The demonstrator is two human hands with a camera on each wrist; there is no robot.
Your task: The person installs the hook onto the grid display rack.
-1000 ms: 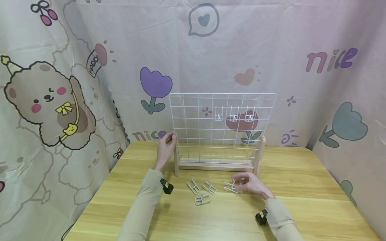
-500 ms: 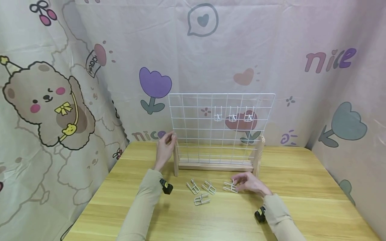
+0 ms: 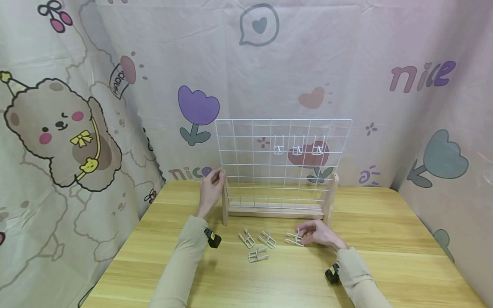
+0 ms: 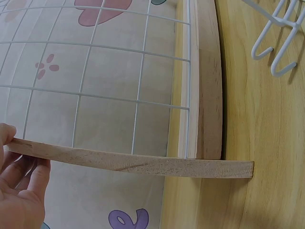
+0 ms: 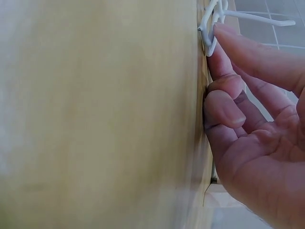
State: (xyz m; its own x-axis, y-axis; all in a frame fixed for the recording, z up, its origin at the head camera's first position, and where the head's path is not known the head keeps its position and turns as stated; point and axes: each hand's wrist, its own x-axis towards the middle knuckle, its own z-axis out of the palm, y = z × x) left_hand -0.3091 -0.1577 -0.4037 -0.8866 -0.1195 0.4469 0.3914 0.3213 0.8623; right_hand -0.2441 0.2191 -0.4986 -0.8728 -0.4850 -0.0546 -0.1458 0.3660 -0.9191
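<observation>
A white wire grid panel (image 3: 284, 119) stands upright in a pale wooden base (image 3: 275, 212) on the table. At the base's left side, my left hand (image 3: 211, 190) pinches the top of the wooden post (image 4: 128, 162) between thumb and fingers. My right hand (image 3: 319, 234) is low at the tabletop in front of the base's right end. Its thumb and index finger pinch one end of a white wire display hook (image 3: 294, 238), whose prongs point left. In the right wrist view the hook (image 5: 217, 14) is partly cut off by the frame's top edge.
Several similar hooks lie loose to the left: one hook (image 3: 247, 239), a second hook (image 3: 267, 240) and a nearer hook (image 3: 258, 255). Three hooks (image 3: 298, 150) hang on the grid's upper right. A printed curtain (image 3: 250, 77) surrounds the wooden table (image 3: 285, 282).
</observation>
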